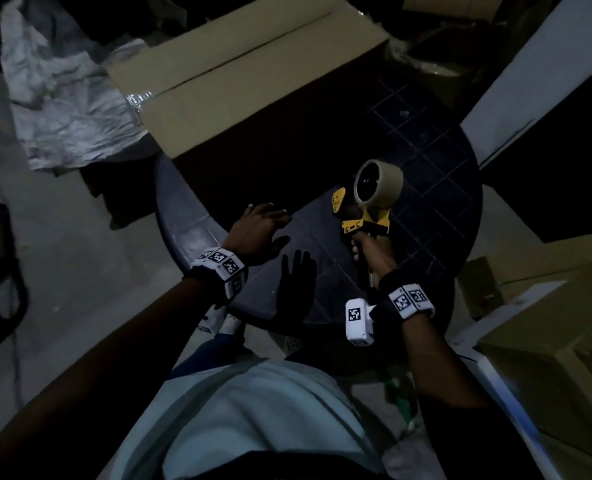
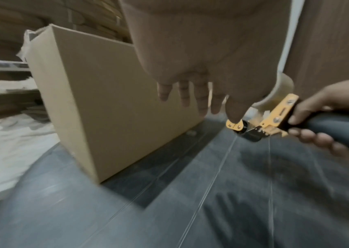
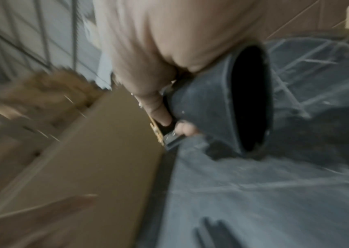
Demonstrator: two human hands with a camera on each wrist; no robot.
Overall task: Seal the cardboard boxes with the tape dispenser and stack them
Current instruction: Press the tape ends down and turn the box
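A large cardboard box (image 1: 253,81) with closed top flaps stands on the far half of a round dark table (image 1: 190,216); its side wall (image 2: 110,100) fills the left wrist view. My right hand (image 1: 370,251) grips the black handle of a yellow tape dispenser (image 1: 367,209) holding a tan tape roll (image 1: 379,181), just right of the box's near corner. The same dispenser (image 2: 271,117) shows in the left wrist view, and its handle (image 3: 222,107) in the blurred right wrist view. My left hand (image 1: 263,223) hovers with spread straight fingers (image 2: 199,97) near the box's front wall, holding nothing.
Crumpled silvery plastic sheeting (image 1: 62,98) lies on the floor left of the table. More cardboard boxes (image 1: 547,323) are stacked at the right, and a white panel (image 1: 537,81) leans at the upper right. The table's near part (image 2: 211,201) is bare.
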